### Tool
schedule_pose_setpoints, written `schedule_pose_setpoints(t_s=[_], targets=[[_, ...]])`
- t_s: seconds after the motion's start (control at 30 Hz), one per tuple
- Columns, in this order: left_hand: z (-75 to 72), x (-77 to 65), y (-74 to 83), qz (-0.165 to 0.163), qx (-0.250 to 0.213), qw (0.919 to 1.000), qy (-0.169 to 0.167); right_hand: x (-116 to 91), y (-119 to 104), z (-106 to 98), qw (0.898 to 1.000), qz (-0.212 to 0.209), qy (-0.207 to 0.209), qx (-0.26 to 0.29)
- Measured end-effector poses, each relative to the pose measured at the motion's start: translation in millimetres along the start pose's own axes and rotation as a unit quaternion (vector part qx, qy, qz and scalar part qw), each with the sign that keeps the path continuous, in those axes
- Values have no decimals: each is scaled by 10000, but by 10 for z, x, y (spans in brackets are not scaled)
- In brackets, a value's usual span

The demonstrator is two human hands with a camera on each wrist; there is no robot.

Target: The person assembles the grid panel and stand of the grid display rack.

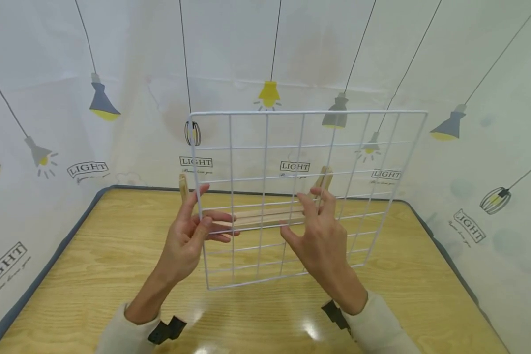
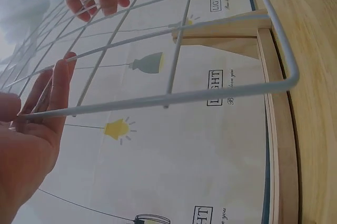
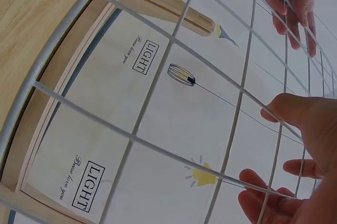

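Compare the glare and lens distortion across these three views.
Head view: bright glare on the table near the bottom edge; left wrist view: the wooden bar looks bowed; right wrist view: the white grid shows a strongly curved outer edge.

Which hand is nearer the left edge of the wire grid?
Left. The left hand holds the wire grid's left edge; the right hand is away from that edge, farther right, near the grid's middle.
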State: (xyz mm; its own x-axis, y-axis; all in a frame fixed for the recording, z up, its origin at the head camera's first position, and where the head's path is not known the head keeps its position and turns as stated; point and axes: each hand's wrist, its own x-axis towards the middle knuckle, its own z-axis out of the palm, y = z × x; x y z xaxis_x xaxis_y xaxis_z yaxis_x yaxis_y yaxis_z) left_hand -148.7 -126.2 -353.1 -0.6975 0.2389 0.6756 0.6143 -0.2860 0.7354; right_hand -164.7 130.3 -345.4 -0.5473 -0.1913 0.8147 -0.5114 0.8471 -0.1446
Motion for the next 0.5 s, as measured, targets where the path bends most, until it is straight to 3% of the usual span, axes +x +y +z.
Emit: schedule_pose_setpoints(t_s=[0.17, 0.23, 0.3, 0.37, 0.43, 0.5], targets=[[-59, -30, -14, -211, 268, 9993, -135, -1, 4, 5, 10000, -7, 78, 31], [-90, -48, -33, -72, 510, 9987, 37, 7, 7, 6, 9999, -26, 143, 17], [-135, -60, -72, 199, 814, 9953, 484, 25, 14, 3, 9998, -43, 213, -6], [-192, -69, -137, 471, 1204, 9837, 1250, 45, 21, -6, 9996, -32, 280, -46], [-267, -89, -222, 504, 1786, 9611, 2046, 64, 26, -18, 9994, -17, 329, -62], [-355, -123, -324, 69, 2295, 9376, 2613, 78, 27, -30, 9994, -13, 354, -63]])
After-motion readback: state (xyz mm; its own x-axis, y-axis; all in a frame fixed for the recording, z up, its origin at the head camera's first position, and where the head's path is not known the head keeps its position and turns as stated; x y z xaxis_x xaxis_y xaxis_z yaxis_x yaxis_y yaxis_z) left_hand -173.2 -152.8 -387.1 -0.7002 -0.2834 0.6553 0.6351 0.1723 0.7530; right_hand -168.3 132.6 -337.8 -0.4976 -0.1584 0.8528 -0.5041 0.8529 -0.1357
